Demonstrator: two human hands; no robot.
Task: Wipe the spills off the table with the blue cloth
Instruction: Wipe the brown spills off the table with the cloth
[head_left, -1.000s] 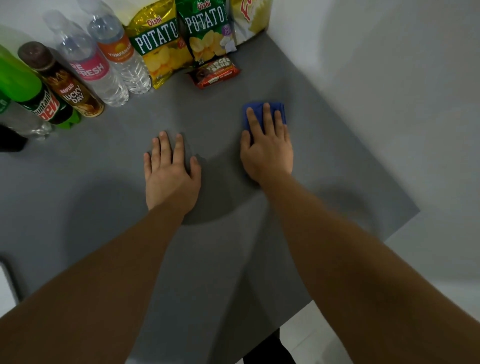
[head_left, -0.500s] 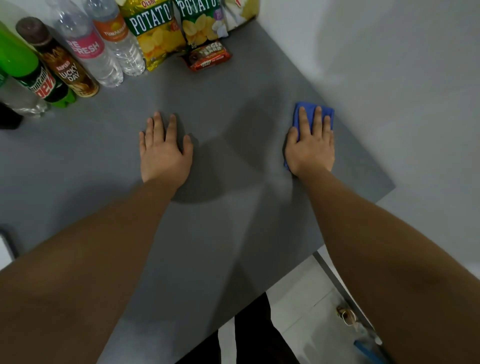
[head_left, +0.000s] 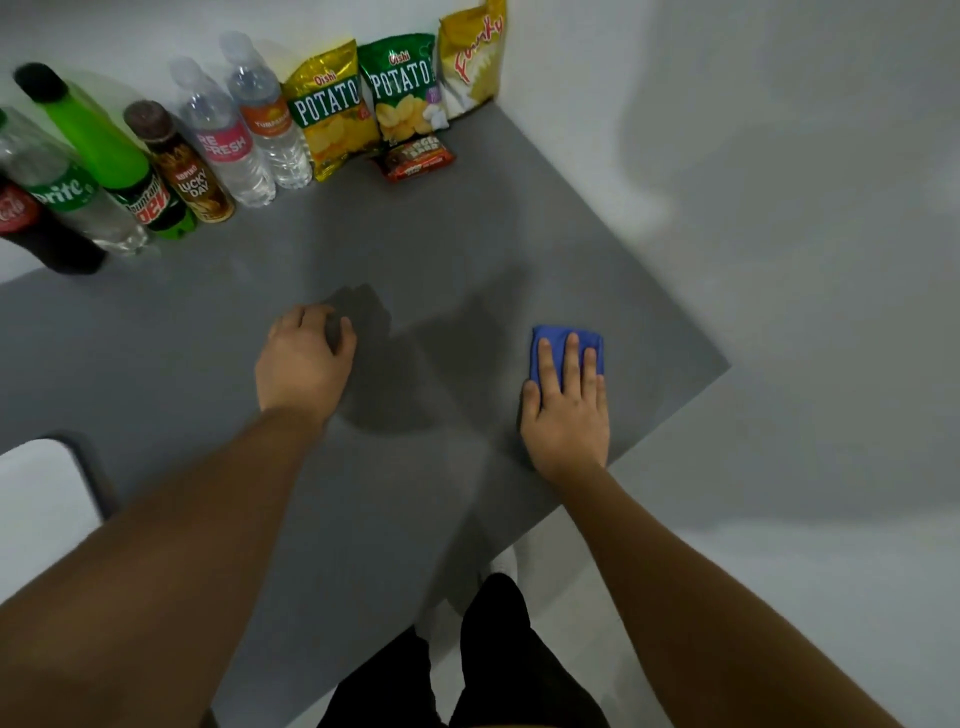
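Note:
The folded blue cloth (head_left: 558, 344) lies on the grey table (head_left: 426, 228) near its right edge. My right hand (head_left: 569, 415) presses flat on it, fingers stretched over the cloth, with only the cloth's far and left parts showing. My left hand (head_left: 301, 358) is at the table's middle, a good way left of the cloth, holding nothing; its fingers curl loosely downward and their tips are hidden. I cannot make out any spill on the dim grey surface.
Along the back edge stand several bottles (head_left: 223, 140), among them a green soda bottle (head_left: 104, 150), then chip bags (head_left: 332, 114) and a small snack pack (head_left: 418, 158). The table's right corner (head_left: 724, 366) is close to the cloth. A white chair (head_left: 41, 499) stands at the left.
My right hand slid the cloth from the table's middle out to the right edge. My left hand, flat on the table before, has lifted with its fingers curled.

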